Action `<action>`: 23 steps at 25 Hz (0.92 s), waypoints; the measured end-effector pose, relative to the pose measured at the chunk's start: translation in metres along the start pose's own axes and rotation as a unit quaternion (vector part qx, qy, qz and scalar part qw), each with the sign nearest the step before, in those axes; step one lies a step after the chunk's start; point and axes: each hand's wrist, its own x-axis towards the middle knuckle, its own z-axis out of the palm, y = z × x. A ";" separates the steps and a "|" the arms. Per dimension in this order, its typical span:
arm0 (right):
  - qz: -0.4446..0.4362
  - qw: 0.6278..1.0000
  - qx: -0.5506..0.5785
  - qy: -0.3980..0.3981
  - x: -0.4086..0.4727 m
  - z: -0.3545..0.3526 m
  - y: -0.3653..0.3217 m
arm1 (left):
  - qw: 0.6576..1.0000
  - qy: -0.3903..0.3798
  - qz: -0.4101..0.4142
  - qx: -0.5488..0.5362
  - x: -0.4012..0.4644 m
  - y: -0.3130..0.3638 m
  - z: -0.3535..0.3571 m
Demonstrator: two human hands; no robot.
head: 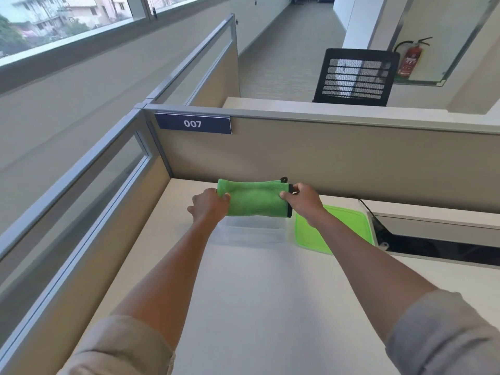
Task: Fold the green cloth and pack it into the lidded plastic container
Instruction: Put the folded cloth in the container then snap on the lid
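Note:
The green cloth (pixel 255 198) is folded into a short band with a black trim and a small black loop at its right end. My left hand (pixel 209 205) pinches its left end and my right hand (pixel 304 200) pinches its right end, so it hangs in the air just above the clear plastic container (pixel 254 231). The container stands open on the white desk, and its far side is hidden behind the cloth. Its green lid (pixel 349 226) lies flat on the desk right of it, partly under my right wrist.
Beige cubicle partitions (pixel 324 158) close the desk (pixel 270 307) at the back and left. A black cable slot (pixel 438 247) with a cable runs along the right. A black mesh chair (pixel 354 77) and a fire extinguisher (pixel 411 59) stand beyond the partition.

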 end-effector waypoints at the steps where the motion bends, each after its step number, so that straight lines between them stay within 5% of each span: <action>1: -0.009 1.000 -0.023 0.002 0.004 0.002 0.001 | 1.000 0.017 0.013 0.020 0.001 0.001 0.003; 8: -0.059 0.978 -0.201 0.016 0.006 0.009 0.005 | 0.972 0.119 0.098 0.179 -0.009 -0.001 0.027; 15: -0.144 0.892 -0.428 0.002 0.004 0.022 0.002 | 0.948 0.061 0.111 0.292 0.004 -0.007 0.047; 23: -0.159 0.851 -0.500 0.002 0.012 0.036 0.017 | 0.958 0.017 0.086 0.274 0.018 -0.011 0.053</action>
